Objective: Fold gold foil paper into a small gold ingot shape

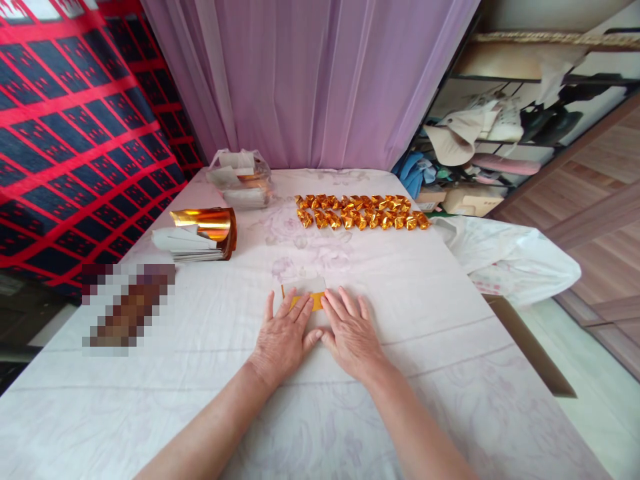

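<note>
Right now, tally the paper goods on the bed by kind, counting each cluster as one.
Rows of folded gold foil pieces: 2
Curled gold foil sheet stack: 1
Flat gold paper under both hands: 1
Clear plastic bag of papers: 1
Total: 5

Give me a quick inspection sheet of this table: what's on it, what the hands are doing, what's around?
Surface: table under pale floral cloth.
Job's things: small gold paper sheet pressed flat; rows of folded gold paper pieces behind.
Clutter: curled stack of gold foil sheets; clear plastic bag of paper; white plastic bag at right edge.
Grippers: left hand and right hand, both flat, fingers on the sheet.
Cables: nothing seen.
Surroundings: lilac curtain, red-and-navy checked fabric, cluttered shelves.
</note>
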Demonstrator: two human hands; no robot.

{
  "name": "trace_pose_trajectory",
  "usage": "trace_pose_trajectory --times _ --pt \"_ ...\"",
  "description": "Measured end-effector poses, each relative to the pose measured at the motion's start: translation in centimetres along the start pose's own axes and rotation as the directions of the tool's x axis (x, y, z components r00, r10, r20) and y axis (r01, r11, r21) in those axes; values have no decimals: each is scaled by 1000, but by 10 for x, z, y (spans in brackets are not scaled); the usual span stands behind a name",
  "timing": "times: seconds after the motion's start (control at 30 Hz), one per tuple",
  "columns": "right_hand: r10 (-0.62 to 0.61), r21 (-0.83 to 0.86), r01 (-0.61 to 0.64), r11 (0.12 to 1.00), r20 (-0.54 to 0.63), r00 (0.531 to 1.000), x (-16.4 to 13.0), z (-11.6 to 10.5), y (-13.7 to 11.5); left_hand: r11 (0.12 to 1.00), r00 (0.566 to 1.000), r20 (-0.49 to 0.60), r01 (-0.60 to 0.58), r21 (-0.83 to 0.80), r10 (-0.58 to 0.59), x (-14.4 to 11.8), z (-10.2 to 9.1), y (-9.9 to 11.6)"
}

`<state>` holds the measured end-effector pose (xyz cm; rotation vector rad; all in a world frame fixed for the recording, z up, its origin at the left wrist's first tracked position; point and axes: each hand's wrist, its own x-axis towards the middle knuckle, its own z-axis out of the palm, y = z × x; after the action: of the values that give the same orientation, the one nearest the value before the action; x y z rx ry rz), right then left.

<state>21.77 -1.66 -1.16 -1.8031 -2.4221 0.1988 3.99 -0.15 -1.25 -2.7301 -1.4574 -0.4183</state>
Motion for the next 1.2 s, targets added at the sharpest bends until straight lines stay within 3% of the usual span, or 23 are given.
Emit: trace_pose_trajectory --times 0.47,0.7,0.8,1.2 --pt "54 -13 -55 998 -35 998 1 2 -5 998 1000 -17 3 68 -2 -35 -1 -35" --pt "-181 64 182 981 -23 983 9 -1 -20 998 999 -9 -32 62 33 -32 -2 -37" --pt "-209 122 207 971 5 978 11 -1 -24 997 999 -11 -49 65 50 -33 -3 -39" --pt "44 55 -44 998 4 999 5 3 -10 993 996 -37 -74 95 78 -30 -7 -42"
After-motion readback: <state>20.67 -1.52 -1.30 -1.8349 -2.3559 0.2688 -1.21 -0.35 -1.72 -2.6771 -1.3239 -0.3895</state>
